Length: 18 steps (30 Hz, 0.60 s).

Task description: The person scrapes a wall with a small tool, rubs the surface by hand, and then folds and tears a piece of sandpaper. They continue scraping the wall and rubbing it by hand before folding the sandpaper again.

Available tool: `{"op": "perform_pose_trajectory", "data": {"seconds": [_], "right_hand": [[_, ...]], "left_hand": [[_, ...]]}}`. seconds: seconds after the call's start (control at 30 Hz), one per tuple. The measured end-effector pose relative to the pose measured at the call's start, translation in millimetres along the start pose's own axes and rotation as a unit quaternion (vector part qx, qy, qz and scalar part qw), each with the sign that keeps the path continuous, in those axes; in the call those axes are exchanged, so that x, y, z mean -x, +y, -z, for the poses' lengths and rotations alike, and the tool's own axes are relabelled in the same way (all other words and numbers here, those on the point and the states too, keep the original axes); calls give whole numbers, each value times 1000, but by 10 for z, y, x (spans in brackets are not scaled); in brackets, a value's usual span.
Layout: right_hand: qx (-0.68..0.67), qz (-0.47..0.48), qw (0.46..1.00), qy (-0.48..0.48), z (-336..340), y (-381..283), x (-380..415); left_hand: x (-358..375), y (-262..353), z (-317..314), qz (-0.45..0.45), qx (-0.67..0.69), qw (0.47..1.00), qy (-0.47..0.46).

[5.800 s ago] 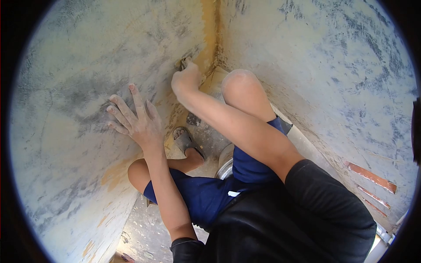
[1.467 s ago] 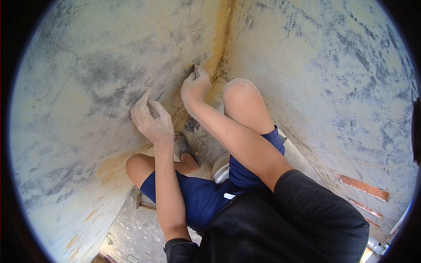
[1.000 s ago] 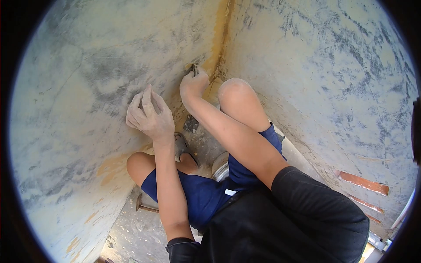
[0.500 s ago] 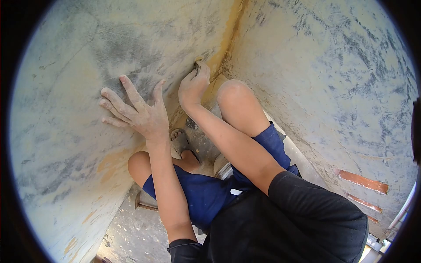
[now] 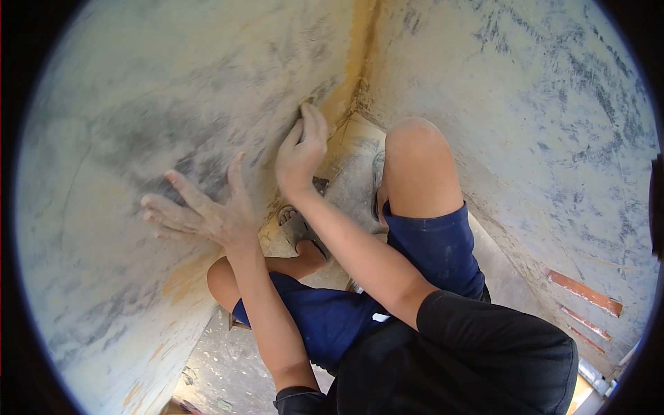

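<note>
My left hand (image 5: 207, 211), dusty and with fingers spread, rests against the pale, grey-smudged wall (image 5: 111, 180) on the left. Close to the corner, my right hand (image 5: 302, 153) presses against the same wall. Its fingers are closed around a small dark piece (image 5: 301, 114) that looks like folded sandpaper. Most of that piece is hidden behind the fingers.
A second patchy wall (image 5: 539, 138) meets the first at a yellowish-brown corner (image 5: 361, 62). My bent knees (image 5: 418, 155) and a sandalled foot (image 5: 296, 225) are below my hands, over the dusty floor (image 5: 235, 360). Reddish slots (image 5: 584, 292) mark the right wall.
My left hand has slid slightly down and to the left on the wall. The right hand has moved a little down and left with the dark piece. My right knee has swung rightward.
</note>
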State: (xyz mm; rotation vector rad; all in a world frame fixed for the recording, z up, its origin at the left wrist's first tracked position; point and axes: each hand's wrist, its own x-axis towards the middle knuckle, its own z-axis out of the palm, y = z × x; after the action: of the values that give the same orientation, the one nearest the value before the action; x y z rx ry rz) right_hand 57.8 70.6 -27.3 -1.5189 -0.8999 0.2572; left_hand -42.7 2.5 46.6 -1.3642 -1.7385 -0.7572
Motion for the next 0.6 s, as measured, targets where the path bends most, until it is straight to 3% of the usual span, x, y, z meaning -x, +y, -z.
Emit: {"op": "perform_pose_trajectory", "data": {"seconds": [0.07, 0.23, 0.4, 0.5, 0.6], "right_hand": [[-57, 4, 998, -33, 50, -46, 31], [-20, -62, 997, -29, -14, 180, -131], [-57, 27, 997, -53, 79, 91, -48], [-37, -37, 998, -28, 10, 209, -200], [-47, -20, 998, -28, 19, 133, -125]], "left_hand": [[-3, 14, 5, -10, -12, 1000, 1], [-10, -8, -15, -20, -25, 999, 10], [-12, 3, -11, -27, -38, 999, 3], [-19, -17, -12, -38, -54, 998, -1], [-13, -29, -14, -35, -47, 998, -3]]}}
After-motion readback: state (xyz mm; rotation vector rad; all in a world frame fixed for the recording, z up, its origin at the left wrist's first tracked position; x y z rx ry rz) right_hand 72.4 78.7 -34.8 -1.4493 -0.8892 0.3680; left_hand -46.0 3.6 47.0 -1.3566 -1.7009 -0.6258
